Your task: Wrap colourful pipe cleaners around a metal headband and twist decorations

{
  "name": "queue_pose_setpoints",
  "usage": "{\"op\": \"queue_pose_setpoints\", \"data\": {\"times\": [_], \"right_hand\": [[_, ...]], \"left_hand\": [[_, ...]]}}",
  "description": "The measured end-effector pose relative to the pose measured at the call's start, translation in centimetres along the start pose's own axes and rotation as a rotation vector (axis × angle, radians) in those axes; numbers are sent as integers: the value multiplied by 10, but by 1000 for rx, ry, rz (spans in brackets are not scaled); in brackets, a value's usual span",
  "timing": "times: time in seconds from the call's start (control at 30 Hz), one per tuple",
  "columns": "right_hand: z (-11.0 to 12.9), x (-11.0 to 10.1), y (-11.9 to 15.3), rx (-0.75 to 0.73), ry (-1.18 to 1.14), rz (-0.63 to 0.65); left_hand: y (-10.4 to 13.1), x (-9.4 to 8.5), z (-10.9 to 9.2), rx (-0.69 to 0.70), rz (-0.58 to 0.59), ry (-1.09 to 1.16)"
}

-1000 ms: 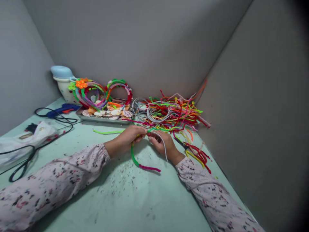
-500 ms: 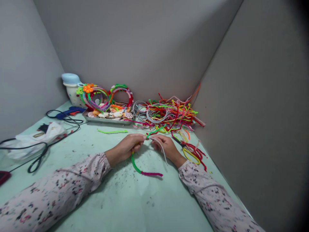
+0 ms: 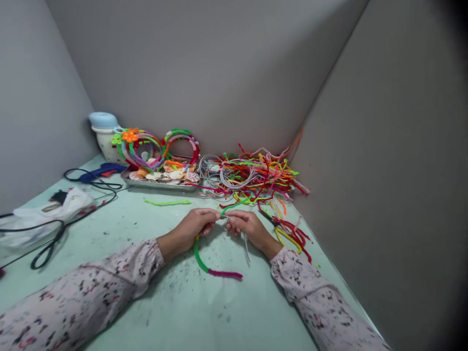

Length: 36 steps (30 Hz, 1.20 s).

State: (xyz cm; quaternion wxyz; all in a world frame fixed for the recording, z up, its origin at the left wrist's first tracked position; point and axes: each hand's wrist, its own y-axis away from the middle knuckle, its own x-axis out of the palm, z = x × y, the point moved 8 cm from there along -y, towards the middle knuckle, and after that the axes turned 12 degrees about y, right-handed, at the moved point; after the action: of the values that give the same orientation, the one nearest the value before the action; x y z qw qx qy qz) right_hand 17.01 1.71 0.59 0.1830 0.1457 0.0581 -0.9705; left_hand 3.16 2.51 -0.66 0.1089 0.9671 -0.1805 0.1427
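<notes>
My left hand (image 3: 195, 226) is closed on a partly wrapped headband (image 3: 198, 258). Below that hand its fuzzy covering shows green, then ends in a dark pink tip. Opposite, my right hand (image 3: 250, 228) pinches the bare grey-white part of the same band, and the loose end hangs down beneath the fingers. Between the two sets of fingertips a green pipe cleaner (image 3: 237, 204) slants up to the right from the band. How it is fixed there is hidden by the fingers.
Finished headbands (image 3: 183, 134) stand in a metal tray (image 3: 161, 185) of shells. Beside it lies a heap of pipe cleaners (image 3: 270, 170) with wire loops. Scissors (image 3: 288, 240) are at right. At left are a lidded cup (image 3: 106, 139), a blue tool (image 3: 98, 171), black cable (image 3: 60, 234) and plastic bag (image 3: 73, 202).
My right fingers have closed in over the bare band, whose loose end now hangs more steeply. The view has shifted slightly; both hands stay together at the same joint.
</notes>
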Motion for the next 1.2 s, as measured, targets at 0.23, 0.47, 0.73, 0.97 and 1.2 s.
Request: {"op": "queue_pose_setpoints", "data": {"times": [0.23, 0.47, 0.73, 0.97, 1.2], "right_hand": [[8, 0, 1, -6, 3, 11], [9, -1, 1, -13, -22, -16], [5, -4, -1, -21, 13, -76], [6, -5, -1, -6, 42, -89], [3, -3, -1, 23, 33, -91]], "left_hand": [[3, 3, -3, 14, 5, -20], [3, 3, -1, 4, -1, -24], [6, 9, -3, 24, 3, -36], [5, 9, -2, 31, 4, -37], [5, 9, -1, 35, 17, -27]]}}
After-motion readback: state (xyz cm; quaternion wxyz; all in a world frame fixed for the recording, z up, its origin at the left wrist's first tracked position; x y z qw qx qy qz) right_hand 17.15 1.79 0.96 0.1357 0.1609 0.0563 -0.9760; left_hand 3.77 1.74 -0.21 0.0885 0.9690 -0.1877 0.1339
